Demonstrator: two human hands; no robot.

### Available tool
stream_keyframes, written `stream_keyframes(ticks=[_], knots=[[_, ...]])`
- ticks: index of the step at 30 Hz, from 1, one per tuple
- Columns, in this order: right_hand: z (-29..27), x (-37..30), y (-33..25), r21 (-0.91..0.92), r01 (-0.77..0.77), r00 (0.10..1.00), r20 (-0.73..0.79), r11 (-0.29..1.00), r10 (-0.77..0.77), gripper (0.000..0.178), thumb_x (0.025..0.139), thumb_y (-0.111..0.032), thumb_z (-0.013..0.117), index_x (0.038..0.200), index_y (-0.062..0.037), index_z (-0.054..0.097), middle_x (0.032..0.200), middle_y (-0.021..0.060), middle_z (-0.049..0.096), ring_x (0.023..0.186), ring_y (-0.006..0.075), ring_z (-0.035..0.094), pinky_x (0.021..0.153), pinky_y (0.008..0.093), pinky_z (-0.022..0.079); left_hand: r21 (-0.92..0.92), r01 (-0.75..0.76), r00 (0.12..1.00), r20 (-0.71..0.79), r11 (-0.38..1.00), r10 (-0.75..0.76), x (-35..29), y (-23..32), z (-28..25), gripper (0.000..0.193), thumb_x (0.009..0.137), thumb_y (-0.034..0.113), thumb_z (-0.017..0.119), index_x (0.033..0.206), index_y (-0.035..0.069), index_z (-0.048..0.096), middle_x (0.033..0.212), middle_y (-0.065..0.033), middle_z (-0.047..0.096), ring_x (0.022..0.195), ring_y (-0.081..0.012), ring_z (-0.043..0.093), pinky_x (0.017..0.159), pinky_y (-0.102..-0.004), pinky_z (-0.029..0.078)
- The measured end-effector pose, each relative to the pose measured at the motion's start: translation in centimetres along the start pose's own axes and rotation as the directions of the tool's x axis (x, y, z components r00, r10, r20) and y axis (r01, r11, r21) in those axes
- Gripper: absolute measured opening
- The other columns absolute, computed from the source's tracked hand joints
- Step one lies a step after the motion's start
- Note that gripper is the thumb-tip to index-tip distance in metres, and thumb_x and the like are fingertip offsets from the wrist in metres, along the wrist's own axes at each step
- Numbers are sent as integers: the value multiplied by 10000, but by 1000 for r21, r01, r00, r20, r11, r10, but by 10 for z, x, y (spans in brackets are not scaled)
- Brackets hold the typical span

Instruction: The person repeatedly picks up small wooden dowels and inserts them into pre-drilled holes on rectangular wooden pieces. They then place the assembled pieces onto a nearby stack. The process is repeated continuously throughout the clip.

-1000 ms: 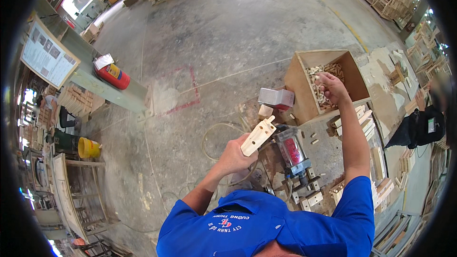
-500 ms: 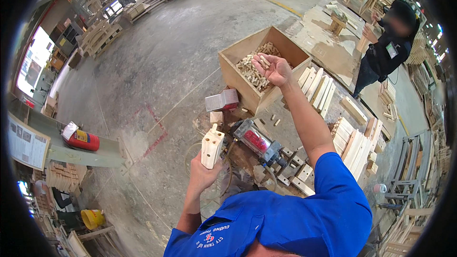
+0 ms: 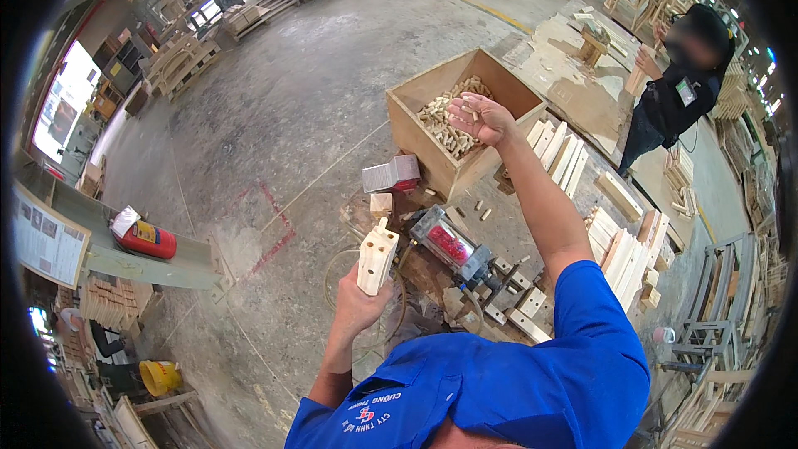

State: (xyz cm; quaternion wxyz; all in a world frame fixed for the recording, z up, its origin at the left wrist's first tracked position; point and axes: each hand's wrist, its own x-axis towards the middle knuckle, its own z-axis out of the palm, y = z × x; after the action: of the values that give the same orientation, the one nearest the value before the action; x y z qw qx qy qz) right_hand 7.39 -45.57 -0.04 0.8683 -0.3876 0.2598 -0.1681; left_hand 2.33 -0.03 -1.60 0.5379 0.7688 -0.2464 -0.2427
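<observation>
My left hand (image 3: 359, 303) is wrapped round a pale wooden block (image 3: 376, 259), held upright. Several round holes show in its upper end, and a short peg-like piece stands up from its top. My right hand (image 3: 492, 120) is over an open wooden box (image 3: 422, 140), palm up with the fingers partly curled. A small wooden dowel (image 3: 475, 115) lies in it; whether there are more is hard to see. Beneath the hand, the box holds a heap of loose wooden dowels (image 3: 453, 140).
A clamp-like machine with a clear cylinder (image 3: 449, 243) stands before me, beside a grey-and-red pedal-like box (image 3: 391, 175). Wooden bars (image 3: 615, 259) are stacked at right. A co-worker (image 3: 682, 87) stands at far right. A fire extinguisher (image 3: 148, 239) is at left.
My right hand's fingers have curled a little, and fewer dowels show in its palm. My left hand still holds the block, and the whole view has shifted slightly.
</observation>
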Motion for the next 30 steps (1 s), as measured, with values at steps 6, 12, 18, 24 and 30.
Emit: stream_keyframes(ticks=[6, 12, 18, 24, 30], knots=[[-8, 23, -12, 65, -82, 995, -43, 994, 85, 296, 1130, -98, 563, 1403, 13, 541, 1366, 201, 658, 1245, 371, 705, 1067, 587, 617, -32, 6, 1000, 3, 999, -6, 3, 5, 4, 505, 889, 117, 772, 1359, -42, 679, 1182, -148, 809, 1090, -188, 762, 964, -348, 585], [0, 36, 5, 80, -65, 998, -14, 995, 66, 302, 1115, -44, 568, 1405, 35, 536, 1374, 254, 642, 1260, 407, 692, 1090, 562, 618, -6, 11, 1000, 4, 1000, -11, 5, 0, -2, 510, 888, 128, 772, 1358, -45, 676, 1187, -165, 806, 1104, -195, 761, 968, -352, 581], [0, 32, -4, 147, -34, 999, 0, 988, 35, 260, 1112, -36, 581, 1354, 58, 574, 1283, 209, 679, 1171, 323, 730, 1033, 422, 664, -21, 15, 1000, 22, 1000, -15, 9, 2, -1, 511, 892, 127, 768, 1365, -39, 672, 1187, -172, 805, 1106, -198, 762, 973, -359, 580], [0, -34, -1, -37, 46, 973, 228, 998, -36, 236, 1122, -133, 618, 1303, 16, 642, 1074, 83, 735, 929, 159, 736, 808, 250, 638, 1, 10, 1000, 14, 1000, -10, 11, 3, 0, 488, 901, 124, 760, 1353, -39, 677, 1184, -160, 807, 1116, -193, 761, 966, -354, 581], [-29, -169, 18, -100, -82, 943, 315, 992, 109, 244, 1143, -241, 605, 1257, -49, 704, 916, -41, 709, 625, 48, 615, 525, 197, 486, 3, -47, 991, 123, 999, 46, 14, 7, 12, 455, 902, 127, 759, 1322, -35, 693, 1116, -131, 804, 1038, -166, 756, 928, -334, 582]])
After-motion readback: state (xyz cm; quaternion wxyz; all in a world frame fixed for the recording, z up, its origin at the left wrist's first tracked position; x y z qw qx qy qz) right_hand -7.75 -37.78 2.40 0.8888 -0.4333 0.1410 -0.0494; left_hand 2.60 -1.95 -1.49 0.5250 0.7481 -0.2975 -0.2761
